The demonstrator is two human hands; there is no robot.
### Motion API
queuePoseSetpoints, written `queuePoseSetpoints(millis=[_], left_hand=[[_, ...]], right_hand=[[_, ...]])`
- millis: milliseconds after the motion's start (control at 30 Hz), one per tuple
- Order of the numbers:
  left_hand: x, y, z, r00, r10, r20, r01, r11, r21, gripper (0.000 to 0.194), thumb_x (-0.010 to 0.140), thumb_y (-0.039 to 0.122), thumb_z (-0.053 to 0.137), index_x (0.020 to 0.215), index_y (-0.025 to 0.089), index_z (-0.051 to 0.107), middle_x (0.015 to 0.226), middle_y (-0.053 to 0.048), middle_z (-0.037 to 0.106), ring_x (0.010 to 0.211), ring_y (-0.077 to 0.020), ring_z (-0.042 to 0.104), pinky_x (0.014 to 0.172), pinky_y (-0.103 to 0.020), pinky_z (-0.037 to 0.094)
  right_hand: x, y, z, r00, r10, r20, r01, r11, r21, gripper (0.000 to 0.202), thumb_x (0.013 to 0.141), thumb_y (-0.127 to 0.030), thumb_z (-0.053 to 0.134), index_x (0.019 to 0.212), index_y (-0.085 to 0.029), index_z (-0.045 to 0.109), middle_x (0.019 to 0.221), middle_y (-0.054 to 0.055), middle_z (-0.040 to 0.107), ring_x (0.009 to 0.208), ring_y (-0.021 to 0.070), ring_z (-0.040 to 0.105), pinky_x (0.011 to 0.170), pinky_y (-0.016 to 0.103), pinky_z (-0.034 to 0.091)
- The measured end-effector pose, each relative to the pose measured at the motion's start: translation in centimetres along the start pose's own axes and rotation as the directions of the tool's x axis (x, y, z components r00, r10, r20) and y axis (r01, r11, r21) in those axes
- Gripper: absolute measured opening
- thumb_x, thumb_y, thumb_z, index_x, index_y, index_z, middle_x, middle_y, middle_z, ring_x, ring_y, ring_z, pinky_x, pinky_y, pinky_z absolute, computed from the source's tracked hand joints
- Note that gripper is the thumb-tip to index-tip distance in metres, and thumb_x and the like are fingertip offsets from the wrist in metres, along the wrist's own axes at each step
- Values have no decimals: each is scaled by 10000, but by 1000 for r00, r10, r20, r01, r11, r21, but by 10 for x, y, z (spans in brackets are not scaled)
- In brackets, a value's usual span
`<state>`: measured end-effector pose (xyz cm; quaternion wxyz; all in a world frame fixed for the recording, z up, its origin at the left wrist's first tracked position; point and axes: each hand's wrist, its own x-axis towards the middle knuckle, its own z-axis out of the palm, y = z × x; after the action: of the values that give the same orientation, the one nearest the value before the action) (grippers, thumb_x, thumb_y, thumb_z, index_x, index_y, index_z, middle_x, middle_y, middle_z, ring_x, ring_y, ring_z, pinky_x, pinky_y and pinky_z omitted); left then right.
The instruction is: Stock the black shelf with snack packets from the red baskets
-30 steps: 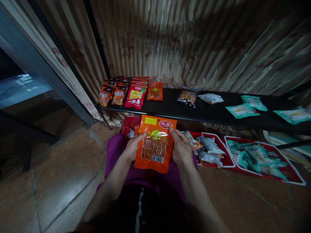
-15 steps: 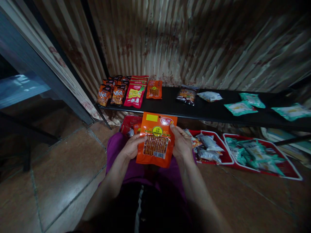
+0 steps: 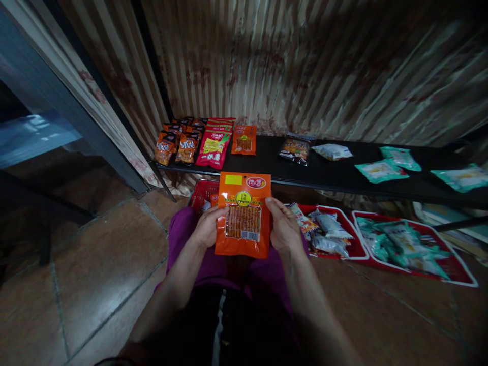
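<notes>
An orange snack packet (image 3: 244, 216) with a clear window is held upright over my lap. My left hand (image 3: 208, 226) grips its left edge, thumb on the front. My right hand (image 3: 284, 226) holds the right edge, with the fingers behind mostly hidden. Beyond it, on the black shelf (image 3: 259, 168), lies a similar smaller-looking orange packet (image 3: 244, 140). To that packet's left are red packets (image 3: 213, 147) and several orange-and-black packets (image 3: 187, 146).
Farther right on the shelf are a dark packet (image 3: 295, 148), a white packet (image 3: 332, 151) and green packets (image 3: 381, 171). Below the shelf stand red baskets (image 3: 358, 249) of packets, one partly hidden behind the held packet. A metal post (image 3: 152, 66) rises at the left.
The held packet has turned slightly and now stands straighter, its top a little farther left. Both hands still grip it. The view has shifted slightly.
</notes>
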<state>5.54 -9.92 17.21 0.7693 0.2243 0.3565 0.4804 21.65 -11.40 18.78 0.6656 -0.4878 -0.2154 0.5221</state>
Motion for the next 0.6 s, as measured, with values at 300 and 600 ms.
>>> queuePoseSetpoints(millis=[300, 600], left_hand=[[16, 17, 1, 993, 10, -120, -23, 994, -104, 247, 683, 202, 651, 906, 95, 647, 815, -86, 710, 738, -214, 668, 813, -404, 506], [13, 25, 4, 999, 29, 45, -23, 991, -128, 280, 692, 175, 610, 968, 134, 632, 863, -61, 709, 826, -220, 662, 854, -401, 483]], right_hand=[[-18, 13, -14, 988, 115, 100, -99, 983, -155, 284, 578, -364, 783, 819, -230, 715, 820, -3, 728, 744, 165, 662, 667, 267, 524], [-26, 13, -10, 991, 95, 96, -78, 983, -166, 285, 546, -336, 791, 806, -234, 730, 756, -2, 723, 638, 153, 636, 579, 262, 503]])
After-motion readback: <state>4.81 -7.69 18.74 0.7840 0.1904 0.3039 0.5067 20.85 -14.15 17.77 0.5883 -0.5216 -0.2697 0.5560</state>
